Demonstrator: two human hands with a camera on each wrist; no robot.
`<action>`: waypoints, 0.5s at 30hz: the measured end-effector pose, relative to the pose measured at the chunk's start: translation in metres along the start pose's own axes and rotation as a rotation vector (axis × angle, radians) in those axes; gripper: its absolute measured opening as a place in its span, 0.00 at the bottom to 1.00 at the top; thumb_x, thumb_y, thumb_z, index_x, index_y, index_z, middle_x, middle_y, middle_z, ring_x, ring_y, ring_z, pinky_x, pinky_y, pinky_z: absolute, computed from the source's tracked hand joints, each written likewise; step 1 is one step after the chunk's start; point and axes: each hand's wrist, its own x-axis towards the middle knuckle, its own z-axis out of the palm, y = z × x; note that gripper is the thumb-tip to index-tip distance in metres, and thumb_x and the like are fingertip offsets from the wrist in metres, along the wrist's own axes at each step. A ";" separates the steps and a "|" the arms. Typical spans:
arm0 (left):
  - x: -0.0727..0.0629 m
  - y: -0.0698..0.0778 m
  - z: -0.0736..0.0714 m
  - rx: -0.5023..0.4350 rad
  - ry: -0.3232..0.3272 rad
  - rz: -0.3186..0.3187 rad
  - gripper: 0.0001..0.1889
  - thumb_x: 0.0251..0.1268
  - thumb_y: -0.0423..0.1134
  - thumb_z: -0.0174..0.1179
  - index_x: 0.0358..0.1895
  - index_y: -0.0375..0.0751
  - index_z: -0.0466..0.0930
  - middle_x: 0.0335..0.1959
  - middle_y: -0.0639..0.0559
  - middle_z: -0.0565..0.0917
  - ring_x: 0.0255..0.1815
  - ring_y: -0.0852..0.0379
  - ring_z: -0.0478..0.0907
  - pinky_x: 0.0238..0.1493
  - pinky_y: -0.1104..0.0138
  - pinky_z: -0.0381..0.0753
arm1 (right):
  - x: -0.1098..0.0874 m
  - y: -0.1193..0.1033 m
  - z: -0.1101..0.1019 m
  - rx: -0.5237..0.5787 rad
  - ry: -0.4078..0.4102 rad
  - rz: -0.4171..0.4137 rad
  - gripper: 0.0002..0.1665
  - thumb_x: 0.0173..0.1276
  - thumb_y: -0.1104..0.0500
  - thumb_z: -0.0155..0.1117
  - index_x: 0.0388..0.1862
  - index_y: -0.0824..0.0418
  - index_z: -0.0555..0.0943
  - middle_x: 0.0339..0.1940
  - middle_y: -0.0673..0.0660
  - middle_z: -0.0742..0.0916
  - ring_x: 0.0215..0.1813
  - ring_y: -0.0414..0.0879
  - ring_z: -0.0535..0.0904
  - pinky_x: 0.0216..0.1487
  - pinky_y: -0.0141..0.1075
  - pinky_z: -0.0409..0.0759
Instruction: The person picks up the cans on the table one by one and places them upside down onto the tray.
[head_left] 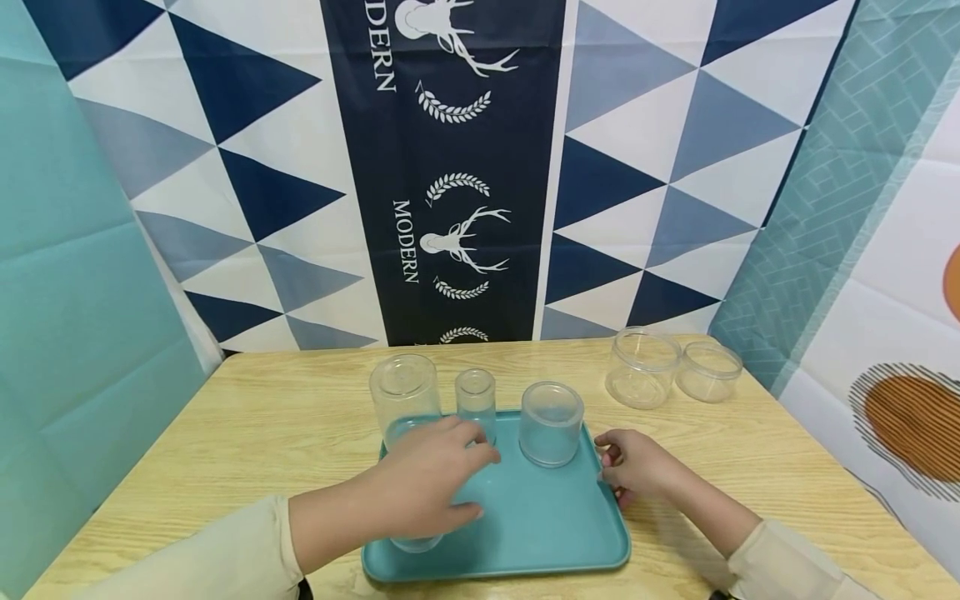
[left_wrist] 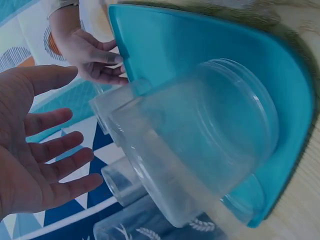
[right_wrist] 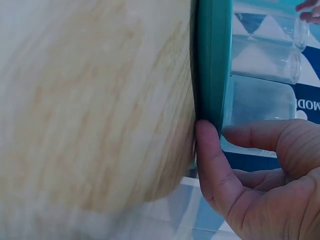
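A teal tray (head_left: 540,533) lies on the table with several clear plastic jars on it. My left hand (head_left: 431,479) hovers over the tray's left side, fingers spread and holding nothing. Beneath it, mostly hidden in the head view, a large clear jar (left_wrist: 190,140) stands close to the palm. Along the tray's far side are a tall jar (head_left: 405,387), a slim jar (head_left: 476,396) and a wide, short jar (head_left: 551,429). My right hand (head_left: 637,467) pinches the tray's right rim (right_wrist: 215,75) between thumb and fingers.
Two more clear containers, a larger one (head_left: 641,371) and a lower one (head_left: 708,373), sit on the wooden table (head_left: 270,417) at the back right. A patterned cloth (head_left: 465,167) hangs behind the table's far edge.
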 end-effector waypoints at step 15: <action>0.032 0.017 -0.003 -0.065 0.145 0.102 0.21 0.57 0.46 0.69 0.54 0.48 0.79 0.58 0.48 0.74 0.54 0.54 0.74 0.50 0.65 0.78 | -0.006 0.005 -0.017 -0.416 0.223 -0.324 0.23 0.58 0.65 0.70 0.53 0.70 0.78 0.37 0.56 0.82 0.28 0.41 0.74 0.26 0.35 0.74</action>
